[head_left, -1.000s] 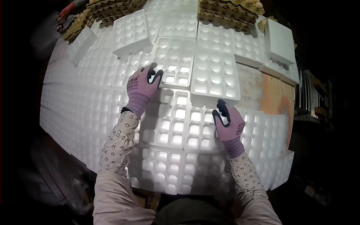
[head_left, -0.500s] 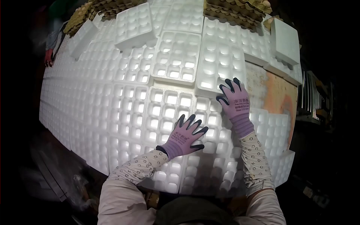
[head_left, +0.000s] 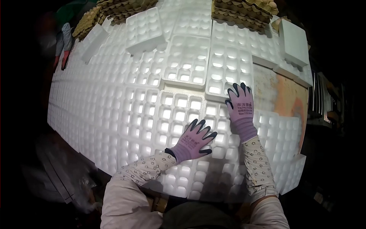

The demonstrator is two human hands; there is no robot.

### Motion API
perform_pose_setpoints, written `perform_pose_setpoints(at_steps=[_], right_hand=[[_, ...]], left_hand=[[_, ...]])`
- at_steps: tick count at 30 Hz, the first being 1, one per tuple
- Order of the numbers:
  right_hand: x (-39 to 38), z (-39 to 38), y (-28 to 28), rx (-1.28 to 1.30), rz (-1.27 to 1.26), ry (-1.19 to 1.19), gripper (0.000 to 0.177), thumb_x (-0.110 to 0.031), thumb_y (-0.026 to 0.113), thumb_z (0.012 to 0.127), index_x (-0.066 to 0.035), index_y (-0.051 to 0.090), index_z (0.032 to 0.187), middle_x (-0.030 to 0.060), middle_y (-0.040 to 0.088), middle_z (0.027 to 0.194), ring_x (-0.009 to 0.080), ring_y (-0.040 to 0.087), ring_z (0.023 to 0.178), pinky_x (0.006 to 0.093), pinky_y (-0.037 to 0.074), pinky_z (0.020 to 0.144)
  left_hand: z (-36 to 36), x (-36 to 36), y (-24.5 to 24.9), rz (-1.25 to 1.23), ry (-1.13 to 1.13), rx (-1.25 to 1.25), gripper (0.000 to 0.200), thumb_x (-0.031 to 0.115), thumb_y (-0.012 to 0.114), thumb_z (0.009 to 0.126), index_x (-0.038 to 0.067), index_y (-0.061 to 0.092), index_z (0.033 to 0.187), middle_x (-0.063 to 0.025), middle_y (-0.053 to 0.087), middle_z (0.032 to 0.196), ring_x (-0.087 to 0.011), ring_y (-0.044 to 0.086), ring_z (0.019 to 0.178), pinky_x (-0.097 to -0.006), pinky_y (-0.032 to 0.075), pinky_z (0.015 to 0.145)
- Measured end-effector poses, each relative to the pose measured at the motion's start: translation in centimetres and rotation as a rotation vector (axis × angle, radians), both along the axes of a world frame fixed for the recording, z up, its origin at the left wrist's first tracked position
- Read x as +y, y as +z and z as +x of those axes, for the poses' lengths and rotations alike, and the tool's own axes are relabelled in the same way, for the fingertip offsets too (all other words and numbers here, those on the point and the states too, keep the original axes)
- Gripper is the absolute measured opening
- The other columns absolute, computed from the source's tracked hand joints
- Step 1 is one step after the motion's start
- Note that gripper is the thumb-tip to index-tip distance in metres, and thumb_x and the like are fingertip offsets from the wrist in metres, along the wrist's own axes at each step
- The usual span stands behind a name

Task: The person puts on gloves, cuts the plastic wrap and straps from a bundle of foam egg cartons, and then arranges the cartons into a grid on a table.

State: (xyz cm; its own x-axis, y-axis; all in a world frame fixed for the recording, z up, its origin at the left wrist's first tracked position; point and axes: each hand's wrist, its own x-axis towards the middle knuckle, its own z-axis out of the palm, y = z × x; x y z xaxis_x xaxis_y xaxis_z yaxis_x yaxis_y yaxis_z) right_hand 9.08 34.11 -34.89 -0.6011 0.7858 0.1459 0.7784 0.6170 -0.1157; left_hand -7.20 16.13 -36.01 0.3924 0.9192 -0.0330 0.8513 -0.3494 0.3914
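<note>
Both my hands wear purple gloves with dark fingertips. My left hand [head_left: 192, 142] lies with its fingers spread over the white foam egg trays, on the cells of a near tray [head_left: 181, 102]. My right hand [head_left: 242, 108] is farther forward, at the near right corner of a white foam tray [head_left: 228, 70] that sits higher than the trays around it. Its fingers reach over that corner, slightly apart, and its thumb is by the front edge. The cells of these trays hold no eggs.
Foam trays cover most of the table. A tilted tray [head_left: 145, 28] lies at the back left and a foam block [head_left: 293, 42] at the back right. Stacked cardboard egg trays [head_left: 244, 13] stand behind. Bare board [head_left: 282, 89] shows at right. A co-worker's gloved hands [head_left: 61, 61] are far left.
The view has shifted slightly, so the trays appear farther right and lower. My right fingers have moved closer together. At far left, the co-worker's second gloved hand now shows.
</note>
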Motion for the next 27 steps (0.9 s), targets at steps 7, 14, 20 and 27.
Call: perform_pose_setpoints(at_steps=[7, 14, 20, 27], right_hand=[[-0.5, 0.2, -0.2, 0.023, 0.018, -0.041, 0.040, -0.024, 0.070, 0.084, -0.011, 0.062, 0.121, 0.0102, 0.053, 0.138, 0.0345, 0.043, 0.134, 0.0467, 0.035, 0.114], [-0.3, 0.4, -1.0, 0.107, 0.056, -0.025, 0.041, -0.020, 0.073, 0.081, -0.010, 0.062, 0.119, 0.0111, 0.053, 0.138, 0.0356, 0.043, 0.133, 0.0466, 0.037, 0.111], [0.6, -0.4, -0.3, 0.108, -0.086, -0.037, 0.032, -0.016, 0.075, 0.078, -0.010, 0.064, 0.107, 0.0109, 0.052, 0.140, 0.0363, 0.043, 0.133, 0.0459, 0.038, 0.112], [0.8, -0.2, -0.5, 0.055, -0.045, -0.012, 0.028, -0.018, 0.075, 0.078, -0.011, 0.066, 0.103, 0.0099, 0.054, 0.138, 0.0342, 0.044, 0.134, 0.0448, 0.039, 0.111]], left_hand=[[0.1, -0.2, -0.9, 0.043, 0.003, -0.006, 0.068, 0.057, 0.060, 0.087, 0.017, 0.051, 0.141, -0.0135, 0.052, 0.132, -0.0404, 0.042, 0.131, -0.0586, 0.030, 0.112], [0.2, 1.0, -0.8, 0.053, 0.029, -0.070, 0.066, 0.054, 0.061, 0.086, 0.012, 0.054, 0.137, -0.0106, 0.058, 0.120, -0.0383, 0.048, 0.123, -0.0551, 0.034, 0.110], [0.8, 1.2, -0.7, 0.085, 0.026, -0.057, 0.067, 0.053, 0.065, 0.082, 0.011, 0.057, 0.133, -0.0104, 0.059, 0.113, -0.0380, 0.050, 0.118, -0.0550, 0.035, 0.109], [1.3, 1.0, -0.9, 0.149, 0.055, -0.063, 0.063, 0.053, 0.066, 0.081, 0.011, 0.060, 0.128, -0.0097, 0.059, 0.106, -0.0347, 0.053, 0.112, -0.0543, 0.035, 0.108]])
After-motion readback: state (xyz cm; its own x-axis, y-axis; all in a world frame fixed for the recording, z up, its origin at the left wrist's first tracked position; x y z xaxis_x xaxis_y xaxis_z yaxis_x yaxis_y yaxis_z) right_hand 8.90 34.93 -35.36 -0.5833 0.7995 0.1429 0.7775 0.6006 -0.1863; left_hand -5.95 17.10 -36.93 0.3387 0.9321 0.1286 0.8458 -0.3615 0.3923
